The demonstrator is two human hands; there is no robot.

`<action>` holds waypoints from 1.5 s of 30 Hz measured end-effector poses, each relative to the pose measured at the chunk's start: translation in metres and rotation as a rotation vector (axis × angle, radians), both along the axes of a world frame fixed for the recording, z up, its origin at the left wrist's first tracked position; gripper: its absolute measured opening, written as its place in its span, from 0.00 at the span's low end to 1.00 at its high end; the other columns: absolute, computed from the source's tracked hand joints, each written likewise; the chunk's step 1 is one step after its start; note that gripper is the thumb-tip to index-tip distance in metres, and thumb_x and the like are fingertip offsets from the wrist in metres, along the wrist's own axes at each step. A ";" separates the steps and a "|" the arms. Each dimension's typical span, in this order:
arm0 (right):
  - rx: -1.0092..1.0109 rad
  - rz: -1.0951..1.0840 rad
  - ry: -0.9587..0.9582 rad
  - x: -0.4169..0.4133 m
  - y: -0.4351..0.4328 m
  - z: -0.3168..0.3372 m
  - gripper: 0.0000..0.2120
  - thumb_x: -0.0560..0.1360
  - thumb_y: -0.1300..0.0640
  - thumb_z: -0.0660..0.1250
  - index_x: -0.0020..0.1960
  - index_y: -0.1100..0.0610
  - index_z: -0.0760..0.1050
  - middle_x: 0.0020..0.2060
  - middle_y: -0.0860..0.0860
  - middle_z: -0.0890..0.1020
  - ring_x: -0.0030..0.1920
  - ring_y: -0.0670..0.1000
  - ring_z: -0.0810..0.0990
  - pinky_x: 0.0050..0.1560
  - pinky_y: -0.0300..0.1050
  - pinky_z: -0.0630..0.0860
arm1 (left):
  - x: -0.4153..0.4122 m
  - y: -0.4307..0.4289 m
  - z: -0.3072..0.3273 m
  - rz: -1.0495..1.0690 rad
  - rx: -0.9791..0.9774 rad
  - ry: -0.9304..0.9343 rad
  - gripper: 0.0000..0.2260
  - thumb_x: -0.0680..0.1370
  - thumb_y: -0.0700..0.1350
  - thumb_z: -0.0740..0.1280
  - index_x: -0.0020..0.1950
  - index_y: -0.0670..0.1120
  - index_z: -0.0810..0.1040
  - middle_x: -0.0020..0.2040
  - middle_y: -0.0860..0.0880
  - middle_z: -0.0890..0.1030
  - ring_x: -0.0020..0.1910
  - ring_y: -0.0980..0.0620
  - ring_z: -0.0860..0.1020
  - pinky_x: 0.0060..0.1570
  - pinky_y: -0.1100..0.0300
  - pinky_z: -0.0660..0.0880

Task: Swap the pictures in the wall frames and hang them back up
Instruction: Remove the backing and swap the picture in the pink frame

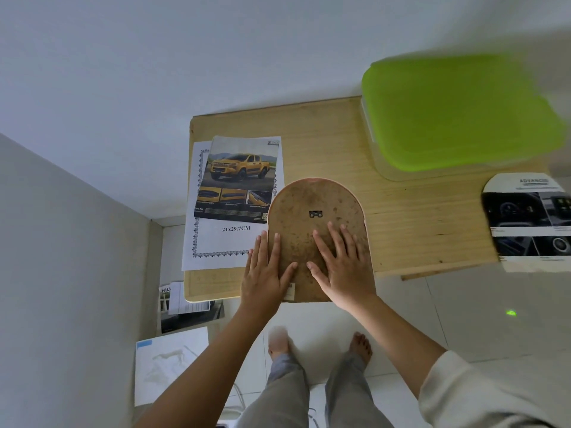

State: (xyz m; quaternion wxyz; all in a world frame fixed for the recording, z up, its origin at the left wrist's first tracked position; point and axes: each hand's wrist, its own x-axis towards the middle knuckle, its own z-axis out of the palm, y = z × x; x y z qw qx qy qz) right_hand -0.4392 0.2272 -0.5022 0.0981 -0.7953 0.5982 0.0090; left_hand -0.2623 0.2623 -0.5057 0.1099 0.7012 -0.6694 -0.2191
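Observation:
An arch-topped picture frame [312,199] lies face down at the near edge of the wooden table [417,217], its brown spotted backing board up and a small metal hanger near the top. My left hand [265,270] lies flat on the frame's left edge, fingers straight. My right hand [340,267] presses flat on the backing board, fingers spread. To the left lies a yellow pickup truck picture [241,177] on top of a white 21x29.7CM insert sheet [216,242].
A green-lidded plastic box [457,112] stands at the table's far right. An arch-cut dark car-interior picture [528,217] overhangs the right edge. Papers and brochures [185,307] lie on the floor at left, by the white wall. My bare feet stand below the table.

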 end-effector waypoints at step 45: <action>0.217 -0.100 -0.050 -0.011 0.026 0.012 0.48 0.62 0.23 0.31 0.72 0.51 0.27 0.71 0.56 0.28 0.71 0.54 0.25 0.70 0.50 0.30 | 0.003 0.000 -0.008 0.009 -0.056 -0.044 0.33 0.75 0.64 0.37 0.75 0.48 0.40 0.77 0.49 0.47 0.75 0.55 0.42 0.72 0.59 0.41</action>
